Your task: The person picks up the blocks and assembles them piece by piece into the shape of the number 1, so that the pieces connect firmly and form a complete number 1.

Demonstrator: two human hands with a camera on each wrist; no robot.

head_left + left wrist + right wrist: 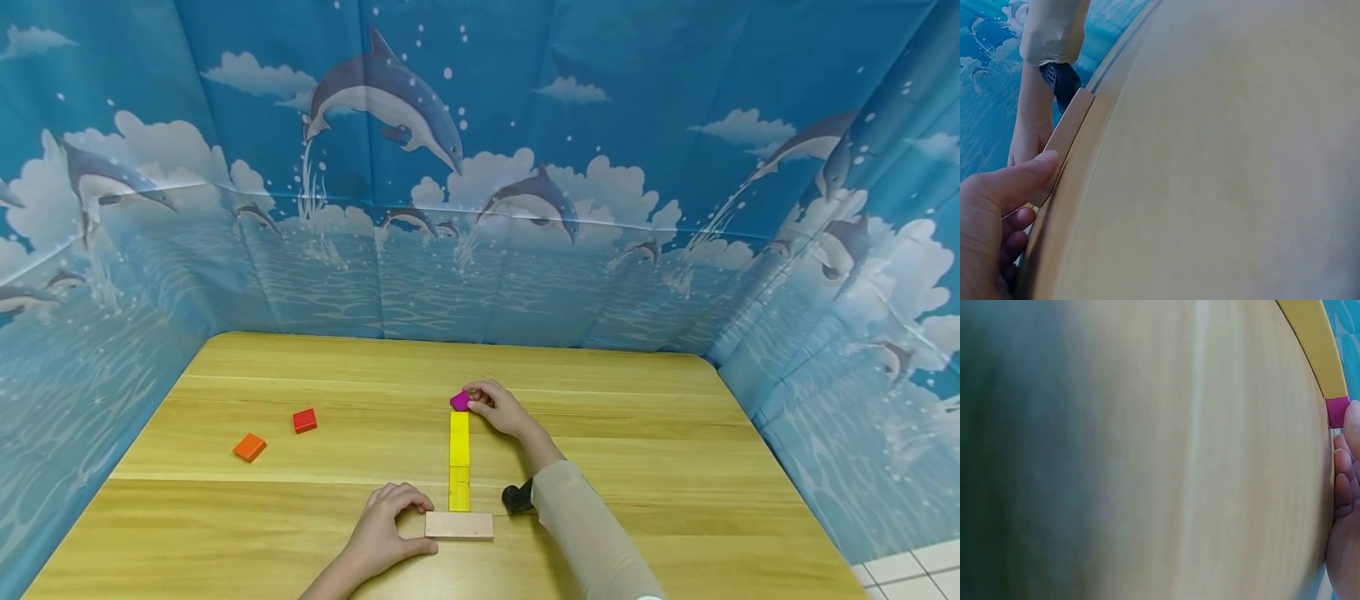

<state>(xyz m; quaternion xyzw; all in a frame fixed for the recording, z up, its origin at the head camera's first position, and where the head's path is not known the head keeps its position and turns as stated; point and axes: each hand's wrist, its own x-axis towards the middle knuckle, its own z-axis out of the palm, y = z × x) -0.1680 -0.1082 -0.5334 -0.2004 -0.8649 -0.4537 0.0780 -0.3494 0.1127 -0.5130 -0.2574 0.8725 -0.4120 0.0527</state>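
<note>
My right hand pinches a small purple block at the far end of a line of yellow blocks. In the right wrist view the thumb presses on the purple block, which touches the yellow piece. At the near end, a plain wooden block lies crosswise to the yellow line. Its left end is held by my left hand; the left wrist view shows the thumb against the wooden block, while most fingers are partly hidden.
To the left on the wooden table lie a red block and an orange block. A black wrist device juts from under the right sleeve. Behind the table hangs a blue dolphin curtain.
</note>
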